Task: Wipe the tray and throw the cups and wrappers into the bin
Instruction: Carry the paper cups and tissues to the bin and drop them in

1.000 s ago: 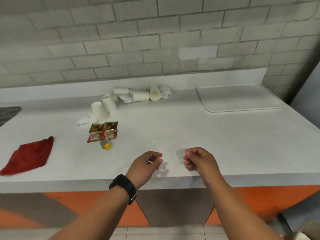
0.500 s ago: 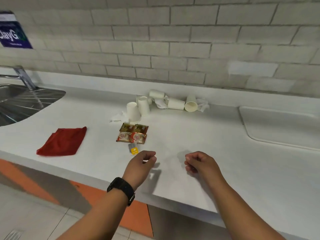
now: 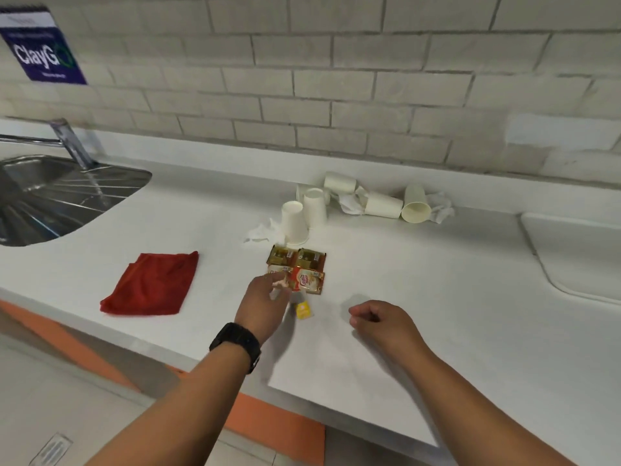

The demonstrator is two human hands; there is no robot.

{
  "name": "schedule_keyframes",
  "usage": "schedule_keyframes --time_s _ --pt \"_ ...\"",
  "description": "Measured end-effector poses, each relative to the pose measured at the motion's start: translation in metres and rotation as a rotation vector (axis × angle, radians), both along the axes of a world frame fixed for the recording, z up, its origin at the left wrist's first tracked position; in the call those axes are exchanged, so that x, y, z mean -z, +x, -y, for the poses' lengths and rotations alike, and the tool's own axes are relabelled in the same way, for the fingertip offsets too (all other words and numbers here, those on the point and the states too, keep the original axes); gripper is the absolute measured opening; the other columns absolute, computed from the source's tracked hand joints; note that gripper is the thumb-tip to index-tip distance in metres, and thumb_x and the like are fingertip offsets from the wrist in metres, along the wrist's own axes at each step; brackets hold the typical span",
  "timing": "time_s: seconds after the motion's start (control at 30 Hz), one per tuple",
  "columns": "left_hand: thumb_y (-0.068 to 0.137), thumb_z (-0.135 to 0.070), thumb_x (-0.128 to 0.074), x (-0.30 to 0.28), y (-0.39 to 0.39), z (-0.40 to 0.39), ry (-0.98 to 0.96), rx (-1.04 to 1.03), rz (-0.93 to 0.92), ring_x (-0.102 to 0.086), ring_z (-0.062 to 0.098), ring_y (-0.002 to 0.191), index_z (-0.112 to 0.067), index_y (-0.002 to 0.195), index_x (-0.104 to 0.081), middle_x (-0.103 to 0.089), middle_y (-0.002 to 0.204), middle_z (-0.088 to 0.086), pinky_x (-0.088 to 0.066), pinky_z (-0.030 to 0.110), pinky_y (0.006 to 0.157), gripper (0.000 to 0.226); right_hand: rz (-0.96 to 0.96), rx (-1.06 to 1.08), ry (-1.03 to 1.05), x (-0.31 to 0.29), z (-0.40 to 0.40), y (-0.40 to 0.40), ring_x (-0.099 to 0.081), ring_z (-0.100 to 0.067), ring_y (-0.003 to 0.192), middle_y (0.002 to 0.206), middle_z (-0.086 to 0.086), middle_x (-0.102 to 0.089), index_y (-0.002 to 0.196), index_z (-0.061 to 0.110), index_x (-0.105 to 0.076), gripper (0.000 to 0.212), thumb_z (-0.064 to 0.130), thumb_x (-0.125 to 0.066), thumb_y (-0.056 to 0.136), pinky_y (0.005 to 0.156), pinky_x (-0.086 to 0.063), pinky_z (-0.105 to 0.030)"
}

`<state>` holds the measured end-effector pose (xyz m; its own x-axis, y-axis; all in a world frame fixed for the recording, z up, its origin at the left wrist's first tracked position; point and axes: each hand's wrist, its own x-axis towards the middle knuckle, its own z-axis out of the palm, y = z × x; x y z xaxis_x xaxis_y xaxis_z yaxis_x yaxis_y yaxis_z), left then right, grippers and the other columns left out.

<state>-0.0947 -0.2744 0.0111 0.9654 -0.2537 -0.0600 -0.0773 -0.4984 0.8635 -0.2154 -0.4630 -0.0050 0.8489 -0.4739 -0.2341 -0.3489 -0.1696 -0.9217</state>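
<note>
- Near the counter's (image 3: 386, 331) front edge, our left hand (image 3: 260, 306) has moved up to the wrappers (image 3: 297, 272), fingers seemingly closing on the nearest sachet, though blur hides the grip; clearing begins.
- Our right hand (image 3: 379, 322) hangs loosely curled, empty.
- Brown-and-red wrappers lie flat mid-counter; white cups (image 3: 349, 205) crowd the back edge; the tray (image 3: 578, 257) sits at the right edge.
</note>
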Motion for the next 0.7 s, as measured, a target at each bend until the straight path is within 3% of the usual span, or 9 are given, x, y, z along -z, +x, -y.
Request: schedule_keyframes --time_s 0.07,0.13,0.2,0.27,0.37,0.47,0.6,0.7 --pt "0.093 -0.02 -0.055 -0.004 0.025 0.001 0.077 0.081 0.037 -0.053 0.015 0.114 -0.017 0.128 -0.055 -0.051 0.124 -0.002 -0.036 0.021 0.088 0.035 -0.009 -0.076 -0.096 0.002 -0.018 0.018 -0.067 -0.007 0.087 0.097 0.004 -0.071 0.094 0.027 -0.072 0.015 0.019 -0.072 0.081 0.082 -0.056 -0.027" --pt "0.093 -0.019 -0.052 -0.004 0.048 0.002 0.159 0.209 0.061 -0.052 0.016 0.118 -0.02 0.129 -0.055 -0.051 0.128 -0.004 -0.038 0.022 0.094 0.037 0.006 -0.211 -0.235 0.01 -0.034 0.038 -0.063 -0.006 0.104 0.119 0.007 -0.065 0.113 0.028 -0.068 0.032 0.023 -0.072 0.081 0.092 -0.053 -0.033" --pt "0.091 -0.021 -0.051 0.001 0.067 0.004 0.256 0.35 0.094 -0.051 0.02 0.123 -0.025 0.132 -0.053 -0.052 0.136 0.0 -0.04 0.033 0.104 0.041 0.023 -0.348 -0.504 0.015 -0.048 0.051 -0.053 -0.01 0.119 0.138 0.013 -0.053 0.128 0.032 -0.059 0.046 0.035 -0.067 0.082 0.1 -0.045 -0.033" --pt "0.093 -0.024 -0.05 0.009 0.082 0.003 0.455 0.519 0.164 -0.044 0.023 0.13 -0.025 0.139 -0.045 -0.046 0.144 0.003 -0.036 0.037 0.109 0.046 0.024 -0.404 -0.761 0.019 -0.06 0.062 -0.048 -0.017 0.123 0.143 0.014 -0.049 0.132 0.035 -0.053 0.05 0.048 -0.06 0.083 0.098 -0.04 -0.031" --pt "0.096 -0.034 -0.05 0.02 0.095 0.0 0.678 0.66 0.268 -0.029 0.021 0.14 -0.028 0.146 -0.035 -0.032 0.154 -0.001 -0.027 0.037 0.114 0.052 0.008 -0.381 -0.982 0.024 -0.069 0.067 -0.053 -0.022 0.117 0.132 0.01 -0.06 0.124 0.034 -0.061 0.048 0.054 -0.058 0.08 0.09 -0.04 -0.033" --pt "0.094 -0.046 -0.05 0.027 0.104 -0.007 0.722 0.685 0.349 -0.029 0.019 0.141 -0.033 0.146 -0.034 -0.029 0.156 -0.006 -0.027 0.036 0.114 0.056 0.021 -0.243 -1.051 0.029 -0.068 0.069 -0.061 -0.022 0.095 0.105 0.011 -0.072 0.101 0.033 -0.071 0.037 0.056 -0.061 0.073 0.074 -0.04 -0.033" --pt "0.093 -0.048 -0.049 0.022 0.106 -0.012 0.783 0.698 0.525 -0.05 0.023 0.124 -0.032 0.14 -0.044 -0.052 0.14 -0.004 -0.042 0.034 0.098 0.05 -0.069 -0.198 -1.203 0.031 -0.075 0.073 -0.059 -0.019 0.071 0.074 0.008 -0.068 0.077 0.03 -0.071 0.02 0.048 -0.065 0.071 0.062 -0.039 -0.031" --pt "0.098 -0.04 -0.04 0.017 0.105 -0.013 0.793 0.684 0.651 -0.06 0.024 0.105 -0.028 0.126 -0.057 -0.066 0.12 -0.001 -0.047 0.033 0.085 0.035 -0.04 -0.13 -1.222 0.03 -0.082 0.077 -0.06 -0.021 0.065 0.068 0.006 -0.064 0.072 0.028 -0.069 0.008 0.032 -0.073 0.067 0.057 -0.04 -0.03"
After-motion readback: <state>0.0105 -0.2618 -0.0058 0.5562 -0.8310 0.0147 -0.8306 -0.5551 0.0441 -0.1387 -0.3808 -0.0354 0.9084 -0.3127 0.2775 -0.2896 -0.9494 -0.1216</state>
